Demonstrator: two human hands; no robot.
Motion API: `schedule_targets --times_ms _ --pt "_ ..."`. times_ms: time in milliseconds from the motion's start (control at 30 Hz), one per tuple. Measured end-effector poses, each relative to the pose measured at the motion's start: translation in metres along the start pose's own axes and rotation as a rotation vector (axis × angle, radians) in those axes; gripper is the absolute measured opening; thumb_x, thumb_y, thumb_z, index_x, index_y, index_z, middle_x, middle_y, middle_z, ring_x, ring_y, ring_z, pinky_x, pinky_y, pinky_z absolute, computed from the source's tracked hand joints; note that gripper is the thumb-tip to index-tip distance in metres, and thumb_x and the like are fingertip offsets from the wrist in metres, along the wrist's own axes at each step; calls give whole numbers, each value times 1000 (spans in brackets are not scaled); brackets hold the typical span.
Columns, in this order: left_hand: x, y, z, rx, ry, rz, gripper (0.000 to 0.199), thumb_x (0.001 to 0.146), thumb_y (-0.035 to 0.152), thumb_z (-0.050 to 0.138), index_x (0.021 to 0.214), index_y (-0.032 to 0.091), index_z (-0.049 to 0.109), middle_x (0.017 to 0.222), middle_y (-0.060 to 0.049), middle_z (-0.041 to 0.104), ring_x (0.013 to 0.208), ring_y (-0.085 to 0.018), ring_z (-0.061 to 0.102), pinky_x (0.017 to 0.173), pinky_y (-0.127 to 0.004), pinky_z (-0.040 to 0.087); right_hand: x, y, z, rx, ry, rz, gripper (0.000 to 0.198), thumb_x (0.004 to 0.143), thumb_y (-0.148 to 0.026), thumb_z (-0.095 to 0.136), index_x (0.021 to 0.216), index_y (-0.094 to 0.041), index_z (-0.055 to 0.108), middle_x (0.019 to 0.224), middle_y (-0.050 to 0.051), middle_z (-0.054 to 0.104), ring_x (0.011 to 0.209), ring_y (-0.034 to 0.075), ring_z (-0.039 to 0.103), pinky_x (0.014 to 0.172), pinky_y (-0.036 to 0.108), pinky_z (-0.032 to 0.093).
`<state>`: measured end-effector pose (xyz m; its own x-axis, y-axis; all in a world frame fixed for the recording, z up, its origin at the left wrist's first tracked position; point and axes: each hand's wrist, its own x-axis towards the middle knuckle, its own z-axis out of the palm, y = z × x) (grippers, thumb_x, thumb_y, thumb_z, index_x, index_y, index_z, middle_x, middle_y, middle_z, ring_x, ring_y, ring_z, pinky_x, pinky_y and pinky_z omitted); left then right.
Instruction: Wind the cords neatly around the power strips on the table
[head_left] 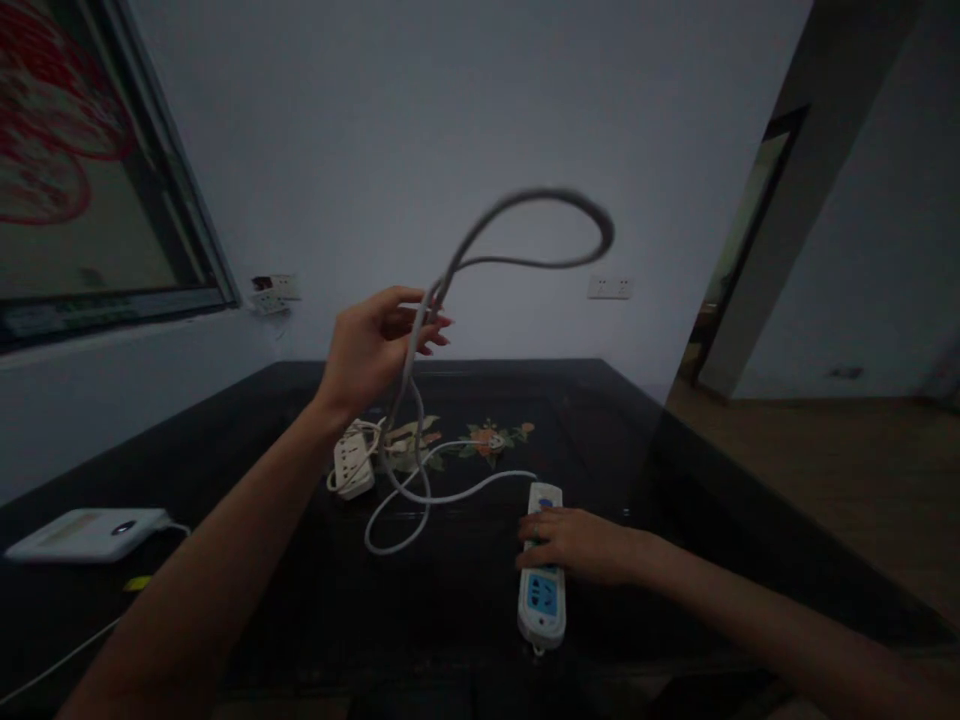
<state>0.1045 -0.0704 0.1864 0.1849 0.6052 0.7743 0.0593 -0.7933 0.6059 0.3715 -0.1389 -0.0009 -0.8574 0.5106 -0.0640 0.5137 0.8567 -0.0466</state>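
Note:
My left hand (pixel 386 335) is raised above the dark table, its fingers closed round a pale power cord (pixel 421 320). A large loop of the cord arches up and to the right of that hand, and more of it hangs down to the tabletop. The cord runs to a white power strip (pixel 541 610) with blue sockets, lying lengthwise near the table's front. Across the strip's middle rests my right hand (pixel 581 543), fingers wrapped over it. The cord's plug (pixel 495 443) lies on the painted flowers farther back.
A second white power strip (pixel 352 465) with its cord bundled lies left of the middle. At the left is a white box-shaped device (pixel 90 535) with a cable. The glossy black table (pixel 450 620) meets a wall with sockets (pixel 610 288); a window (pixel 90 180) is at left.

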Motion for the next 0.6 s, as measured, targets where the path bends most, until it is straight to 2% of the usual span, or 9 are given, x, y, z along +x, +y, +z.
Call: schedule_targets --times_ms 100,167,233,300,367,400,433,500,600 --pt "9 5 2 49 0 -25 21 70 9 71 89 14 65 82 -4 69 63 -13 65 55 -20 50 -5 -3 -6 28 5 34 56 82 0 45 129 -30 54 136 10 52 132 25 41 102 44 41" --pt "11 7 3 70 -17 -26 23 68 5 71 87 15 64 82 -3 69 58 -11 63 51 -19 47 -4 -8 -20 67 36 76 58 80 1 46 128 -30 56 139 9 50 131 25 43 103 43 41" --pt "9 9 5 111 -50 -3 26 68 3 68 90 17 61 83 -2 70 53 -9 59 49 -18 45 2 -17 -37 130 157 151 56 79 1 46 128 -26 56 136 9 52 126 23 49 101 39 44" --pt "6 11 7 171 -76 41 28 72 5 64 96 17 58 85 -2 70 49 -7 56 46 -17 43 17 -27 -52 201 322 207 55 82 -1 43 132 -22 52 136 10 52 127 19 47 104 37 41" --pt "1 9 12 237 -123 81 22 81 10 56 101 18 56 87 -3 69 46 -5 54 46 -17 42 39 -39 -62 258 449 261 46 85 -11 50 131 -17 51 134 13 53 125 22 48 106 40 39" --pt "0 7 15 261 -162 88 19 85 14 50 103 18 55 88 -3 68 45 -5 52 45 -17 41 51 -45 -64 306 453 264 47 84 -17 58 130 -16 52 134 14 53 126 24 48 106 42 38" --pt "-2 4 19 277 -214 80 20 89 18 44 105 18 55 89 -4 67 44 -5 52 45 -17 41 64 -52 -66 380 446 240 50 80 -23 65 128 -16 52 131 13 55 123 26 50 105 43 39" --pt "-4 -6 25 288 -307 22 26 92 23 34 105 18 56 88 -4 65 40 -4 48 41 -18 38 90 -66 -67 593 517 179 51 77 -33 71 123 -18 56 125 12 60 118 27 54 102 43 40" --pt "-7 -23 31 374 -325 -41 25 87 19 36 96 18 59 79 -2 63 42 -7 46 41 -19 35 116 -85 -72 1089 617 45 50 73 -44 72 113 -18 58 111 10 65 105 25 61 93 38 46"
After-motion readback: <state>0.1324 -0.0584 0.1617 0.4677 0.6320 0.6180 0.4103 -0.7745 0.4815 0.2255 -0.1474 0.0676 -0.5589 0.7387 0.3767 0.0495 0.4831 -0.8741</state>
